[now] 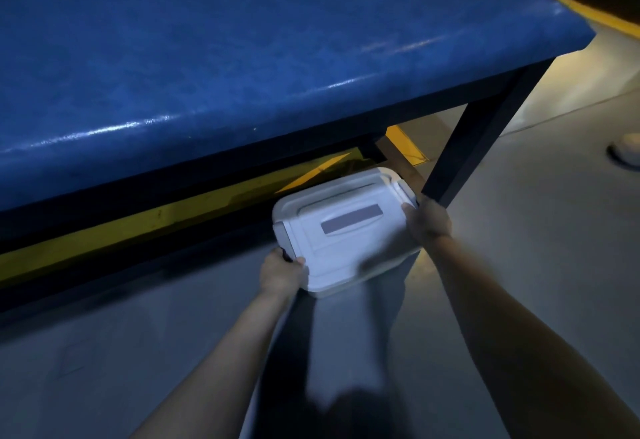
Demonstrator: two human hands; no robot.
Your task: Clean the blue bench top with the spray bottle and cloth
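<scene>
So the blue bench top point(242, 58) fills the whole upper left and middle of the frame, padded vinyl by the look of it, shiny along the near edge and nothing sitting on it. No streaks of foam or wet patches that I can make out, so I'd say the actual cleaning hasn't started.

Moving right along the bottom, the left hand point(280, 274) is at lower centre with its fingers curled round the near-left corner of a white lidded box point(343, 231). The box sits low, just in front of the bench frame and partly under its edge, with a grey handle strip across the lid. It's a bit motion-blurred, so I can't tell for sure if it's resting on the floor or lifted off it.

Further right, the right hand point(429, 220) is wrapped over the far-right corner of the same box, right beside the dark bench leg point(485, 127) that runs down the right of the frame. Both hands are gripping, neither one loose.

No spray bottle or cloth anywhere in view. My guess is they're inside that box, lid still on. So progress-wise: basically zero. Still left is getting the box open, grabbing the bottle and cloth, spraying the top, and wiping it down.
</scene>
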